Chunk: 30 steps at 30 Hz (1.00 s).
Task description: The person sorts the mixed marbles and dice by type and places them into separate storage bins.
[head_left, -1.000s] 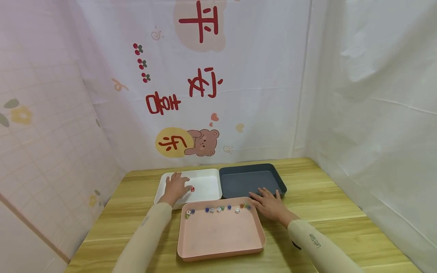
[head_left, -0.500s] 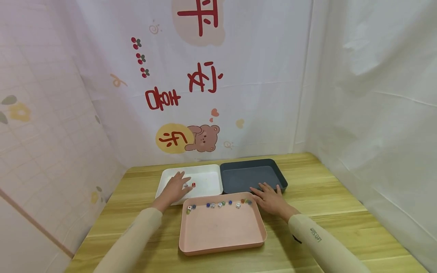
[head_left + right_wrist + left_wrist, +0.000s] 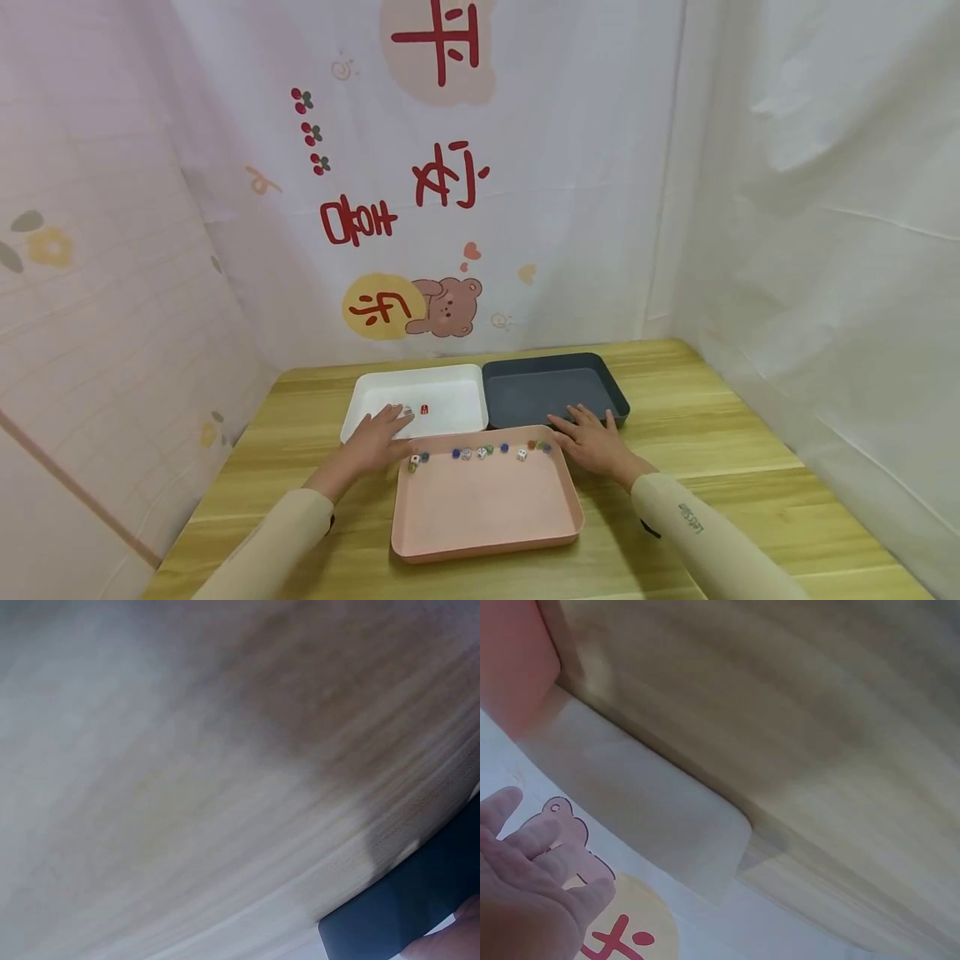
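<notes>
Dice lie four in pink tray, one red in white tray

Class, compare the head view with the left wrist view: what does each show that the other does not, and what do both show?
Only the head view: the right hand, the dark tray, the dice and the marbles.

Only the left wrist view: a close look at the outer side of the white tray.

Both: the left hand, parts of the white tray, pink tray and table, and the bear print.
</notes>
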Available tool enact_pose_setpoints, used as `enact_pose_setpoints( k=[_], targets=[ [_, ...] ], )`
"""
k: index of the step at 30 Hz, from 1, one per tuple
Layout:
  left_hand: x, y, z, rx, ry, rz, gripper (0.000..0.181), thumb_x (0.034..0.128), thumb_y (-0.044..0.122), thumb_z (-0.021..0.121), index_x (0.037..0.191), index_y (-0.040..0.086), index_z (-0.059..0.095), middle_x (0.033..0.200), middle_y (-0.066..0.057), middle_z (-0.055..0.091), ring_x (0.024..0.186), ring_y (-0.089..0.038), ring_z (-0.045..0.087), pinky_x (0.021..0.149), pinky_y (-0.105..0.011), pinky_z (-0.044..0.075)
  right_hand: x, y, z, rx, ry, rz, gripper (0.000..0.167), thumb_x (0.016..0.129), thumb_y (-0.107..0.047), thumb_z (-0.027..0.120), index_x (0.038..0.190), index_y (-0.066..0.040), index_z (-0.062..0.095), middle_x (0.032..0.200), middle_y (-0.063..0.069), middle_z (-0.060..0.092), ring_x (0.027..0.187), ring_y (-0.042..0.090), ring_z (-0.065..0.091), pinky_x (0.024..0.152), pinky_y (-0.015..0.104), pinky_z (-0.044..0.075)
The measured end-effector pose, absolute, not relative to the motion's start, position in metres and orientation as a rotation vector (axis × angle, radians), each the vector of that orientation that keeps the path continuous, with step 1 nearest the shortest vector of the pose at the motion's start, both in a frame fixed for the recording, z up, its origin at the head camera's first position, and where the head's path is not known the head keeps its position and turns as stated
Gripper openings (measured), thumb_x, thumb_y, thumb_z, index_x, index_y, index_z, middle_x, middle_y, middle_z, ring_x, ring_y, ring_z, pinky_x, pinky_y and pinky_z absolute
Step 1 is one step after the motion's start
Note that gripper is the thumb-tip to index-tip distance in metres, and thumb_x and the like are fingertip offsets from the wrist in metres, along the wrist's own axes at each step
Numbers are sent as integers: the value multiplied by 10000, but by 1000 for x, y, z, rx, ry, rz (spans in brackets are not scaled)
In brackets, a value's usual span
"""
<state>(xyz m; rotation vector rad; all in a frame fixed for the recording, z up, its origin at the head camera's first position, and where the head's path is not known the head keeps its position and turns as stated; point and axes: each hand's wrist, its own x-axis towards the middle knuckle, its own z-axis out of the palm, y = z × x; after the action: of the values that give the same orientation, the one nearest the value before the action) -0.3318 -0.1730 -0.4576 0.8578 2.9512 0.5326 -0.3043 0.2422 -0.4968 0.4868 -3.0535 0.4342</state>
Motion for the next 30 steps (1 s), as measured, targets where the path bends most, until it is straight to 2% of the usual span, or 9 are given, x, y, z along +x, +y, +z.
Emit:
enact_pose_setpoints(
  k=[5, 10, 19, 30],
  targets=[
    [-314, -182, -461, 843, 2920, 543, 600, 968, 337, 647, 1430, -19, 502, 1506, -304, 365, 1421, -493, 254, 1092, -713, 148, -303, 239, -499, 496, -3060, 441, 508, 1064, -451, 395, 1498, -199, 475, 1559, 218, 330, 1453, 441, 225, 1071, 760, 42],
    [-305, -189, -468, 842, 2916, 567, 583, 978, 368, 629, 1419, 1, 527, 1503, -277, 390, 1420, -484, 270, 1098, -708, 145, -303, 239, -500, 492, -3033, 453, 502, 1062, -449, 406, 1484, -192, 495, 1550, 222, 346, 1443, 450, 244, 1064, 765, 44],
    [-300, -195, -476, 849, 2934, 556, 550, 1000, 396, 580, 1435, 64, 528, 1497, -266, 406, 1397, -481, 322, 1076, -721, 188, -305, 241, -500, 502, -3016, 434, 511, 1059, -454, 407, 1487, -188, 490, 1550, 221, 346, 1446, 443, 242, 1065, 764, 44],
    [-298, -194, -478, 863, 2935, 526, 542, 1025, 386, 536, 1473, 86, 486, 1530, -261, 356, 1419, -481, 274, 1098, -702, 166, -306, 243, -499, 517, -3000, 419, 500, 1057, -448, 424, 1479, -192, 502, 1540, 225, 362, 1433, 448, 272, 1060, 770, 65]
  ],
)
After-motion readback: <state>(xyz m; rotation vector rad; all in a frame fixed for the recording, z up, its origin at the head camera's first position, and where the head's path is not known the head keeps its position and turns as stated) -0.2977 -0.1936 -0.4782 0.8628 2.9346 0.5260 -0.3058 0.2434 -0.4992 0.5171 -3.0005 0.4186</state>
